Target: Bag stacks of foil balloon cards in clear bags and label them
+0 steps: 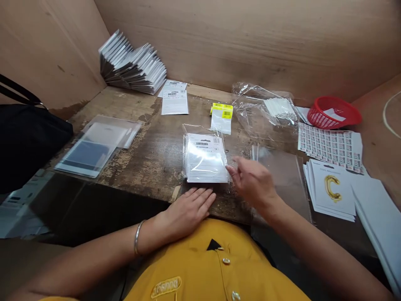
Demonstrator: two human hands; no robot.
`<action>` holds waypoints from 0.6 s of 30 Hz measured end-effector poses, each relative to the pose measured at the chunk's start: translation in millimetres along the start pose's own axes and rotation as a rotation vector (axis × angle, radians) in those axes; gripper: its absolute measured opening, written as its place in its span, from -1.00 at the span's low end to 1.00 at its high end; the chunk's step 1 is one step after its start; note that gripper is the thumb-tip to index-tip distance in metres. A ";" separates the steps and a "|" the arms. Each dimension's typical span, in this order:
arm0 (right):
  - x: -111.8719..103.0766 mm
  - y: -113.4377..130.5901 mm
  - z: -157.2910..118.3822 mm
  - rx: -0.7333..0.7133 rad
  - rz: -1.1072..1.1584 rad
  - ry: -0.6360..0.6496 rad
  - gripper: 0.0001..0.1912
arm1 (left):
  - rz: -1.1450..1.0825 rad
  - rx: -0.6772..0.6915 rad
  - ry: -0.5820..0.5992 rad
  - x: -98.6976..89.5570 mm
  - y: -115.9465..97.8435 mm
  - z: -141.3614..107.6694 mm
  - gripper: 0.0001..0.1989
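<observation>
A stack of white printed cards in clear plastic sleeves (206, 161) lies near the table's front edge, with light glaring off the top one. My left hand (194, 209) rests flat just in front of the stack, fingers stretched out and holding nothing. At the stack's right edge is my right hand (253, 179), slightly blurred. Its fingers are curled in and its thumb is by the sleeve's edge; whether something is pinched there is hidden. Behind the stack lies a white strip with yellow barcode labels (222, 115).
Clear sleeves (278, 167) lie right of the stack, beside cards with a gold letter C (332, 188). A sticker sheet (332, 146) and a red basket (333, 113) sit behind. Packed cards (134, 62) fill the back left corner; more sleeves (94, 146) lie left, near a black bag (31, 129).
</observation>
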State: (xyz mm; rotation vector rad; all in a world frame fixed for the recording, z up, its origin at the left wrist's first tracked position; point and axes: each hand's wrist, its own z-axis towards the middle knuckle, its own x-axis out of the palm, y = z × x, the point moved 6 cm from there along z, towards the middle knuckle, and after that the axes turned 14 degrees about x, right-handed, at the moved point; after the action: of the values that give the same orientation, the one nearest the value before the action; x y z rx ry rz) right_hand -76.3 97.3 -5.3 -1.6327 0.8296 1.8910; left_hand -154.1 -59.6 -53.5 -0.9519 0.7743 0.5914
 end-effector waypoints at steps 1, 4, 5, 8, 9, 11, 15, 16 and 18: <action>-7.5 7.7 -0.3 -0.117 0.035 -0.042 -0.61 | 0.036 0.005 0.039 10.0 -3.2 0.0 -0.58; -4.7 32.8 3.0 -0.494 0.056 0.043 -0.60 | 0.160 -0.019 0.108 24.7 -1.7 1.8 -0.49; 1.9 38.7 6.6 -0.572 0.032 0.100 -0.62 | 0.191 -0.017 0.119 26.1 -0.5 2.6 -0.48; 17.0 49.8 23.4 -0.640 -0.037 0.155 -0.73 | 0.234 0.021 0.112 27.6 1.5 3.7 -0.47; 18.4 52.8 28.4 -0.628 -0.050 0.137 -0.77 | 0.236 0.037 0.100 28.2 1.7 3.5 -0.47; 18.6 59.7 32.9 -0.604 -0.065 0.114 -0.78 | 0.241 0.051 0.070 29.4 2.6 2.8 -0.44; 19.2 69.2 30.4 -0.568 -0.109 0.106 -0.58 | 0.263 0.053 0.050 30.2 3.9 2.1 -0.38; 19.9 69.0 31.7 -0.542 -0.125 0.092 -0.58 | 0.272 0.062 0.053 29.5 3.2 2.6 -0.38; 22.0 67.6 35.8 -0.496 -0.163 0.065 -0.67 | 0.285 0.073 0.057 26.8 1.7 4.8 -0.41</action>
State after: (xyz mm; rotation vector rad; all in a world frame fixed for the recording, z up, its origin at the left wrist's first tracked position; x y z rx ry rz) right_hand -152.5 76.6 -15.5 -1.9853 0.2414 2.0384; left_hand -138.0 -51.6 -74.0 -0.7999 0.9855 0.7800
